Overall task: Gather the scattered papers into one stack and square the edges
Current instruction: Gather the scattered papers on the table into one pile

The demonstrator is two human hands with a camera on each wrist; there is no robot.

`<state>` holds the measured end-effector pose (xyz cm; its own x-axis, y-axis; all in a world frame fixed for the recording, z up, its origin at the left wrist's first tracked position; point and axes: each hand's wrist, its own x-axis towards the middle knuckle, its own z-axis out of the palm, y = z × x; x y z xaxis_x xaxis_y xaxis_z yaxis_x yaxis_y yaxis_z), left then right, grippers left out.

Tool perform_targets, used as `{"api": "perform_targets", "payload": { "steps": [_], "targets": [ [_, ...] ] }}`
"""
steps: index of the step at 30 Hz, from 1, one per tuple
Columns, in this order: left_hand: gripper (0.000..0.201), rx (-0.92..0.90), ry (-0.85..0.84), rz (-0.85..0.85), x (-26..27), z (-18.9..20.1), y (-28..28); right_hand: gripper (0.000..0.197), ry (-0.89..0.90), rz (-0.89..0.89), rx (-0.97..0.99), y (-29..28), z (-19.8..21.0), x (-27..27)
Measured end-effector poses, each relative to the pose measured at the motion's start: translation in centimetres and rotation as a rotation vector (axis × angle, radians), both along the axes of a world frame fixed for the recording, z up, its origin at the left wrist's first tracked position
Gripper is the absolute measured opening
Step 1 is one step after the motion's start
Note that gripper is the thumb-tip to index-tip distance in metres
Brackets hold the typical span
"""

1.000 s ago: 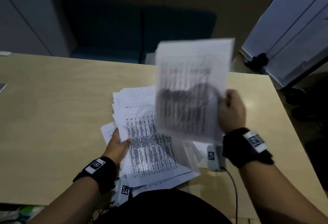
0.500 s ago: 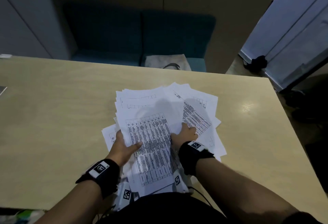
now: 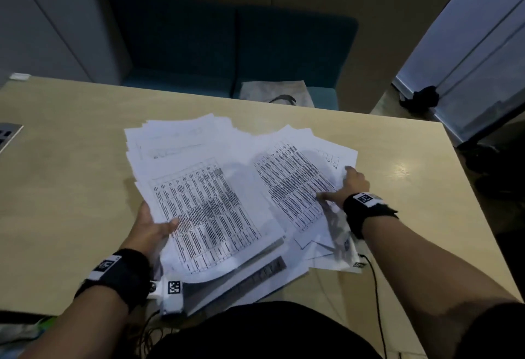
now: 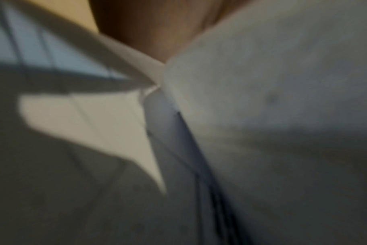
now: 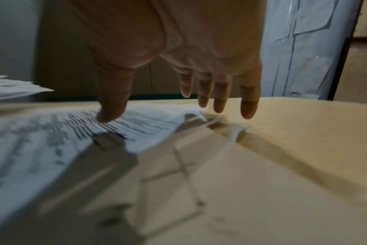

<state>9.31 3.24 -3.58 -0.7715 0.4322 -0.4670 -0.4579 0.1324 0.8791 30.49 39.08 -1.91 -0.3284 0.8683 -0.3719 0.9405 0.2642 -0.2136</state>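
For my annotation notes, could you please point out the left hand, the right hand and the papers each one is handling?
left hand [image 3: 150, 229], head view, back of the hand.
left bundle of papers [image 3: 204, 216], head view, its printed top sheet.
right hand [image 3: 350, 185], head view, the knuckles.
right-side papers [image 3: 292, 182], head view, printed table.

Surface [image 3: 71, 188]: pale wood-grain top, matte, with a light glare near its right edge. Lying on it: a loose spread of printed papers [image 3: 216, 202], overlapping and fanned at the near middle; a grey flat device [image 3: 7, 135] at the far left edge, only partly in view.
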Motion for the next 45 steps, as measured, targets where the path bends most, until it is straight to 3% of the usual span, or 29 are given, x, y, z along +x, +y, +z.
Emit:
{"api": "perform_targets", "payload": {
  "steps": [3, 6, 9, 10, 12, 15, 20, 21, 23, 26, 30, 35, 45],
  "targets": [
    [0.084, -0.061, -0.060, 0.022, -0.7, -1.5, -1.1, 0.126, -0.116, 0.021, -0.040, 0.6, -0.1, 0.1],
    [0.086, -0.074, -0.082, 0.024, -0.8, -2.5, -1.4, 0.121, 0.000, -0.071, -0.207, 1.2, -0.2, -0.2],
    [0.086, -0.052, -0.096, 0.023, -0.5, -2.6, -0.8, 0.077, -0.063, 0.017, -0.189, 0.9, -0.3, -0.5],
    [0.087, -0.045, -0.100, 0.020, -0.4, -2.6, -0.6, 0.061, -0.047, 0.003, -0.161, 0.7, -0.4, -0.6],
    [0.089, -0.058, -0.119, 0.010, -0.4, -3.0, -0.4, 0.047, -0.023, -0.123, -0.091, 0.6, -0.4, -0.5],
    [0.090, -0.077, -0.129, 0.001, -0.4, -3.6, -0.1, 0.049, -0.065, -0.328, 0.011, 0.3, -0.2, -0.3],
    [0.092, -0.092, -0.138, -0.006, -0.4, -3.9, 0.0, 0.097, 0.221, -0.537, -0.212, -0.3, 0.3, -1.5],
    [0.091, -0.096, -0.134, -0.001, -0.2, -3.7, 0.1, 0.094, 0.246, -0.567, -0.274, -0.2, 0.3, -1.5],
    [0.090, -0.116, -0.104, 0.027, 0.2, -3.2, 0.4, 0.067, 0.230, -0.505, -0.328, -0.2, 0.7, -1.2],
    [0.089, -0.127, -0.075, 0.030, 0.6, -2.7, 0.6, 0.039, 0.229, -0.374, -0.240, -0.7, 0.4, -0.7],
    [0.088, -0.151, -0.038, -0.004, 0.5, -3.2, 0.6, 0.012, 0.413, -0.328, -0.056, -1.3, 1.1, 0.2],
    [0.088, -0.219, 0.001, -0.100, -0.2, -4.2, 0.3, 0.019, 0.571, -0.246, 0.207, -1.2, 4.5, 1.5],
    [0.087, -0.302, 0.083, -0.164, 0.3, -4.0, 1.1, 0.032, 0.737, -0.304, 0.466, -0.3, 10.0, 4.5]
  ]
}}
